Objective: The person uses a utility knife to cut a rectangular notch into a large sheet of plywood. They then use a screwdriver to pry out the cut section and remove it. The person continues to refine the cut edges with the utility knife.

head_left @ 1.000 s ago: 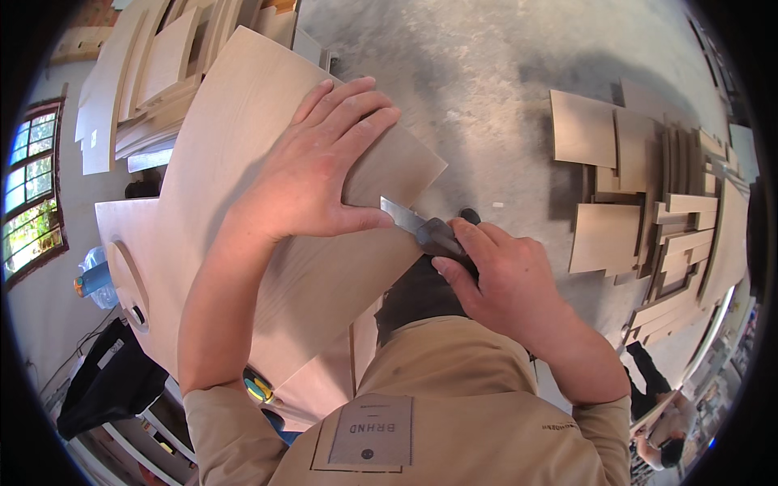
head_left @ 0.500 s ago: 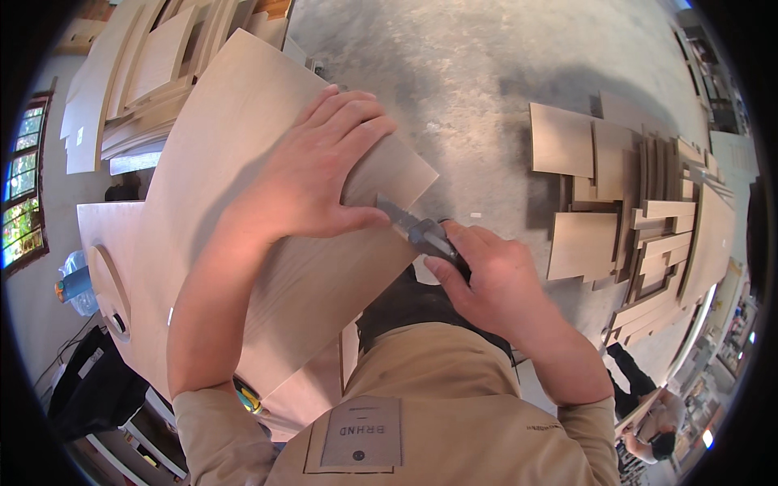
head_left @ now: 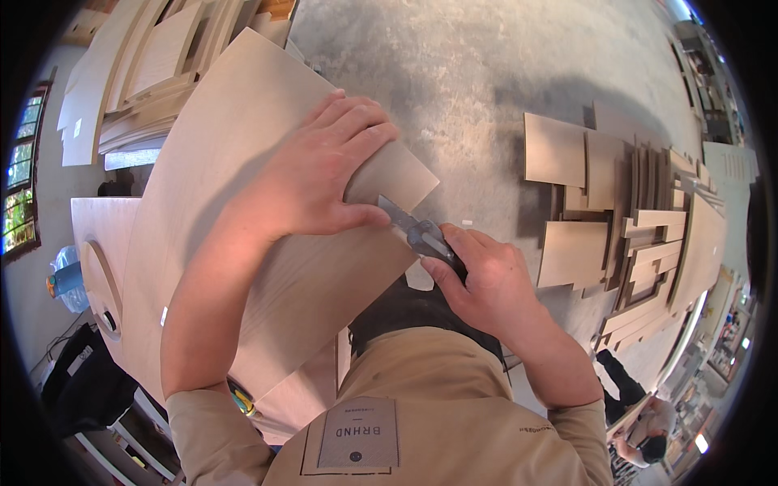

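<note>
A pale wooden board lies tilted in front of me, one corner reaching out over the floor. My left hand rests on it with fingers stretched out, gripping nothing, the thumb near the blade. In my right hand, just off the board's right edge, is a utility knife with a dark handle. My fingers are closed around that handle. Its grey blade lies over the board near the edge, tip close to my left thumb. I cannot tell whether the blade cuts into the wood.
Stacked boards stand at the far left. More boards and strips lie piled on the concrete floor at right. A ring-shaped wooden piece and a blue-topped bottle are at left. Another person is at lower right.
The whole view has shifted slightly, with the floor piles now a little further left. Both hands and the knife keep almost the same place on the board.
</note>
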`<state>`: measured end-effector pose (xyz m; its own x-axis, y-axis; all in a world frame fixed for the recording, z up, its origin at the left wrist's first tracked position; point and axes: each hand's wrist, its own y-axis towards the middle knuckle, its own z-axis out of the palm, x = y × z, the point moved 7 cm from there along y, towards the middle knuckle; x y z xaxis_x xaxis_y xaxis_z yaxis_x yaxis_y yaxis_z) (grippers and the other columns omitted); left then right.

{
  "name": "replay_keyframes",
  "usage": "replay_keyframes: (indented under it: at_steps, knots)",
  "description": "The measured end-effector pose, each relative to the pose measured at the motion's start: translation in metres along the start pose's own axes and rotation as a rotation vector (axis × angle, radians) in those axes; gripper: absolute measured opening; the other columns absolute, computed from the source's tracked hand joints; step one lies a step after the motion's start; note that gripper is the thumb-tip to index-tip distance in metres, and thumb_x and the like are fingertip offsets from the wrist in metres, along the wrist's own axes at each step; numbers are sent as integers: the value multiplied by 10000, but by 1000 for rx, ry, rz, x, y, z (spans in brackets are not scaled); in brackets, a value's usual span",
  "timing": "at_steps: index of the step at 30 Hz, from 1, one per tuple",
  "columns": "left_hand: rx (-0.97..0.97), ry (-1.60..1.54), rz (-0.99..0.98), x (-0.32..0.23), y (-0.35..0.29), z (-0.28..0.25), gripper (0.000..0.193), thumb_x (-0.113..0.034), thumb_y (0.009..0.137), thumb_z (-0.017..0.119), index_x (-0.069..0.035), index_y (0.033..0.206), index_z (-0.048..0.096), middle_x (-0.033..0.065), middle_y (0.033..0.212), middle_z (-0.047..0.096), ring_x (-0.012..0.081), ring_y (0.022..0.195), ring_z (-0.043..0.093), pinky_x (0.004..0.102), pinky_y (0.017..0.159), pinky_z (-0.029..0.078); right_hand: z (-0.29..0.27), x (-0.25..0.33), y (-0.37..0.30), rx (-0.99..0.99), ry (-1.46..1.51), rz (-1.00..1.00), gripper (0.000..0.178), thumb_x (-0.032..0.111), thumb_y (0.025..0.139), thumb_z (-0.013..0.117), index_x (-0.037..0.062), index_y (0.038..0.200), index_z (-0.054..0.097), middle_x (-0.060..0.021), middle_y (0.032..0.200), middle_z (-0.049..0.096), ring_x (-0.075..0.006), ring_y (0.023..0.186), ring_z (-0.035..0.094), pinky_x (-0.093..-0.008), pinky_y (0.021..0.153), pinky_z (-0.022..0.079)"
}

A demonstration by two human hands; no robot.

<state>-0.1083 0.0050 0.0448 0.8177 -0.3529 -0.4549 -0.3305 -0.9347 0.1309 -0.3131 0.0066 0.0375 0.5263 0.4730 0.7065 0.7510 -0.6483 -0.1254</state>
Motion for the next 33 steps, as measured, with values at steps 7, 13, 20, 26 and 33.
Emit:
replay_keyframes:
  at_steps: [7, 13, 20, 26, 33]
  knots:
    - [20, -14, -22, 2, -1, 3, 845, -374, 656, 912, -52, 1356, 564, 138, 1401, 546, 375, 1385, 474, 562, 1248, 282, 0, -1, 0, -13, -27, 11, 320, 162, 910, 767, -23, 1145, 653, -177, 818, 678, -380, 705, 674, -446, 616, 525]
    - [1, -10, -28, 2, 2, 4, 799, -387, 663, 899, -47, 1314, 584, 146, 1354, 560, 382, 1358, 486, 551, 1240, 298, -2, -4, 1, -67, -90, -14, 371, 230, 894, 772, 15, 1178, 666, -146, 841, 711, -369, 681, 693, -477, 592, 551]
    - [-27, -3, -16, 2, 5, 3, 717, -382, 692, 879, -42, 1260, 602, 150, 1310, 575, 399, 1285, 505, 519, 1177, 373, -6, -7, 3, -58, -86, 10, 352, 223, 907, 760, -5, 1160, 670, -172, 866, 716, -385, 734, 700, -473, 641, 557]
    - [-44, -19, -25, 3, 11, 6, 631, -359, 713, 872, -38, 1189, 611, 149, 1232, 594, 397, 1215, 525, 484, 1102, 428, -12, -11, 7, -52, -56, 58, 335, 194, 922, 764, -22, 1159, 668, -206, 904, 713, -416, 810, 693, -463, 698, 549]
    - [-70, -43, -34, 2, 17, 5, 543, -310, 717, 882, -38, 1098, 607, 145, 1149, 601, 378, 1141, 535, 456, 1031, 456, -17, -15, 11, -68, -92, 23, 367, 255, 903, 745, 7, 1157, 651, -181, 850, 711, -407, 736, 699, -503, 640, 552]
